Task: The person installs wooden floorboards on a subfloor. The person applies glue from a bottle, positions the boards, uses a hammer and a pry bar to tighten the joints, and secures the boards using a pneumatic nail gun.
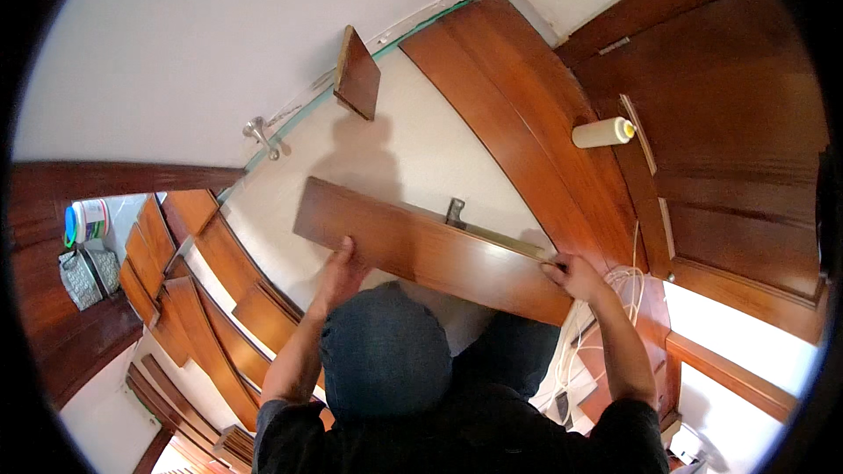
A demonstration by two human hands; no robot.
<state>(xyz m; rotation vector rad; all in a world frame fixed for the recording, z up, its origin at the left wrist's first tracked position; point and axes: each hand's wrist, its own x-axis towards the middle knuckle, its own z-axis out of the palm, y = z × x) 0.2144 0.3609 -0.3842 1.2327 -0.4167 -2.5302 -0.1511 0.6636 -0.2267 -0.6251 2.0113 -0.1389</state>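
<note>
A reddish-brown wooden floor plank lies slantwise across my lap, raised above the pale floor. My left hand grips its near long edge, with the thumb on the top face. At the right end, my right hand has its fingers curled around the plank's corner. Just beyond the far edge is a flat metal bar with an upturned hooked end; the plank partly hides it. Two rows of joined planks cover the floor to the right.
A short board leans by the wall, near a metal doorstop. A pale squeeze bottle lies on the joined planks. Coiled cable sits right of my legs. Loose planks, a grey bag and a white tub are left.
</note>
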